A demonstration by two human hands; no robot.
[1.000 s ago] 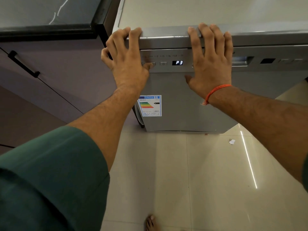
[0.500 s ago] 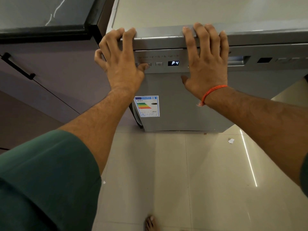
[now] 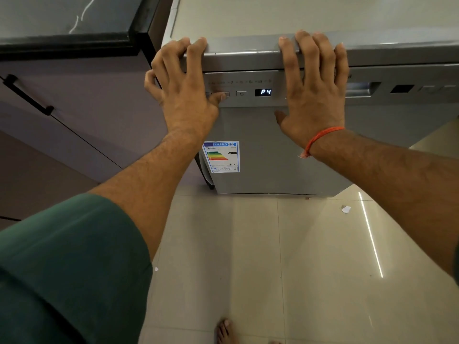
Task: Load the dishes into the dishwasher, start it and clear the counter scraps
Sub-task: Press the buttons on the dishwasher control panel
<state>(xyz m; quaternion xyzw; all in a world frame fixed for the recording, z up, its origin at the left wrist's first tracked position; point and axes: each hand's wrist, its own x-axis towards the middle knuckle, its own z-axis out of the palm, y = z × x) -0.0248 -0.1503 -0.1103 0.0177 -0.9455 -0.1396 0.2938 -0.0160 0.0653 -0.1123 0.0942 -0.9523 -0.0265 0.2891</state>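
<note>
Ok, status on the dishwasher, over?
Left hand fingers over dishwasher top edge, thumb on a panel button. Right hand flat on the front. Door shut, display reads P4. Nothing in the way.

Dim warm indoor light around me, thin bright glare streak on the floor tiles (image 3: 370, 234) at right, soft sheen on dishwasher top (image 3: 298, 18), wide-angle bending at edges, my sleeve (image 3: 62, 269) slightly soft, display (image 3: 265, 92) sharp
</note>
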